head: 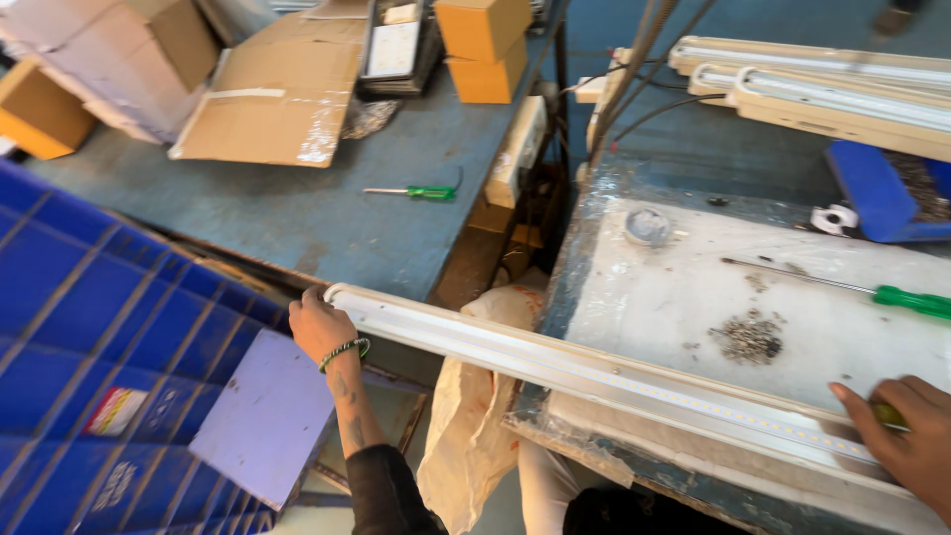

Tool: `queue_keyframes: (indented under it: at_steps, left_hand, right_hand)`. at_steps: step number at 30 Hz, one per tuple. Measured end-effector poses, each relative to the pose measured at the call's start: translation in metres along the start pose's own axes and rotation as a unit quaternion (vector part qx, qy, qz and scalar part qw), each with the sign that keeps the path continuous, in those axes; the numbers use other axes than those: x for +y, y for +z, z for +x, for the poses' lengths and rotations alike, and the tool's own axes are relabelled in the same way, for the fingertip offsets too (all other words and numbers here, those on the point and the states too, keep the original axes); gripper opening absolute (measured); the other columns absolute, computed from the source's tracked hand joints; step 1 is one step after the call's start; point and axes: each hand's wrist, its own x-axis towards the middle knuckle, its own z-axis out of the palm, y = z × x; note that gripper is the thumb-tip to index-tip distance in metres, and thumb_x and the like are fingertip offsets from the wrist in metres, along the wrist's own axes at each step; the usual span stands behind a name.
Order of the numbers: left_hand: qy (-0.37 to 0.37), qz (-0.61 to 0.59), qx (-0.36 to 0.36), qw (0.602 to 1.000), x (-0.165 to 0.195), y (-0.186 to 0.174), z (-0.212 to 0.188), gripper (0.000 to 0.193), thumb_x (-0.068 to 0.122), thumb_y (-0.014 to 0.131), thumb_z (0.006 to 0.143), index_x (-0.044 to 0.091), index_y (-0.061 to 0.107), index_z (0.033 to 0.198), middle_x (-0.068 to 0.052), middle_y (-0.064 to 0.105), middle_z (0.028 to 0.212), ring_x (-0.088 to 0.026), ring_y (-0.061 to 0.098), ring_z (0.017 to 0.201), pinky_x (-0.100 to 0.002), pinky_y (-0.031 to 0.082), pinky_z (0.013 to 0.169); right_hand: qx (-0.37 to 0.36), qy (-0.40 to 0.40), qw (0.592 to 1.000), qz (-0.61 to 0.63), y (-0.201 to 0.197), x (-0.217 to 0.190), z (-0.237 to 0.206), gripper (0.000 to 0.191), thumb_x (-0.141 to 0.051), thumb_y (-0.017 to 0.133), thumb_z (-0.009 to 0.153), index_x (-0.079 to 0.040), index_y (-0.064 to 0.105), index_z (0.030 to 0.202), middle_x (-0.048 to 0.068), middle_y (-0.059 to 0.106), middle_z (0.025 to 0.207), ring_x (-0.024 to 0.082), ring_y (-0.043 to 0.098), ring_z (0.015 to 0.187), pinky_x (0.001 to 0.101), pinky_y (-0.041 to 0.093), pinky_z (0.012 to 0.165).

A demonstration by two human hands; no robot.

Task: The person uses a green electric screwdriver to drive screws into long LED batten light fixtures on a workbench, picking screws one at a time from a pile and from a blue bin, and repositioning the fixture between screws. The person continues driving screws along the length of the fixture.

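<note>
Hands at both ends of a long white LED tube-light fixture [594, 372], which lies slantwise from left-centre to the near right. We grip its left end with our left hand [319, 327], fingers curled over the end cap; a green-and-black bracelet [346, 348] sits at that wrist. Our right hand [906, 436] presses flat-ish on the fixture's right end at the near edge of the white work surface [693, 297], and something green shows under the fingers; we cannot tell whether the hand is clenched on it or just resting over it.

Placement: the fixture's right half is borne by the work surface, while its left half overhangs the gap between the two benches, so the left hand appears to carry that free end. The LED strip faces up.

Edges and room: the blue bench [327, 218] lies far left, with a green-handled screwdriver [416, 192] lying on it, flattened cardboard [277, 99] and orange boxes [485, 45] farther back. A second green-handled screwdriver [892, 297] lies on the work surface beside a small heap of screws [748, 337]. More fixtures [822, 84] are stacked far right. Blue crates [89, 376] crowd the near left, just beside the left hand; a pale sack [471, 436] hangs beneath the overhang.
</note>
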Motion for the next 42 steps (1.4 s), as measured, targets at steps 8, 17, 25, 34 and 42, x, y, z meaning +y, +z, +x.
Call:
queue_keyframes:
  at_steps: [8,17,25,34,42]
  left_hand:
    - [0.025,0.041,-0.056,0.997,-0.004,-0.021,-0.009,0.036,-0.002,0.059,0.085,0.011,0.07,0.117,-0.018,0.066,0.104,-0.042,0.059,0.102,-0.051,0.049,0.088]
    - [0.13,0.129,-0.047,0.982,-0.006,-0.006,-0.013,0.031,0.005,0.067,0.086,0.008,0.078,0.115,-0.023,0.063,0.108,-0.043,0.056,0.104,-0.05,0.048,0.086]
    - [0.118,0.101,-0.039,0.987,0.009,-0.002,-0.018,0.028,-0.006,0.068,0.084,0.002,0.079,0.109,-0.02,0.066,0.107,-0.04,0.058,0.099,-0.05,0.05,0.081]
    - [0.091,0.097,-0.054,0.99,0.018,-0.01,-0.019,0.03,-0.006,0.065,0.081,0.002,0.08,0.106,-0.02,0.068,0.102,-0.04,0.06,0.097,-0.049,0.05,0.083]
    - [0.11,0.089,-0.048,0.989,0.028,-0.024,-0.021,0.025,-0.001,0.065,0.083,0.002,0.081,0.103,-0.021,0.069,0.103,-0.041,0.06,0.098,-0.05,0.05,0.085]
  right_hand:
    - [0.06,-0.085,0.99,0.094,0.012,0.007,0.002,0.039,-0.013,0.074,0.084,-0.005,0.071,0.121,0.014,0.064,0.077,0.021,0.059,0.064,0.0356,0.052,0.065]
    - [0.114,0.126,0.974,0.147,-0.06,-0.028,-0.003,0.042,-0.027,0.078,0.108,-0.005,0.065,0.075,0.007,0.064,0.073,0.02,0.061,0.061,0.0287,0.043,0.056]
    - [0.089,0.113,0.982,0.125,-0.063,-0.024,0.001,0.047,-0.032,0.079,0.11,-0.006,0.065,0.074,0.004,0.064,0.072,0.018,0.059,0.058,0.0283,0.04,0.054]
    - [0.043,0.1,0.991,0.084,-0.053,-0.018,0.005,0.048,-0.043,0.072,0.11,-0.008,0.072,0.078,0.003,0.067,0.072,0.016,0.059,0.054,0.026,0.04,0.051]
    - [0.068,0.098,0.984,0.134,-0.063,-0.025,0.008,0.045,-0.039,0.077,0.11,-0.007,0.072,0.079,0.004,0.068,0.073,0.016,0.062,0.057,0.0273,0.043,0.053]
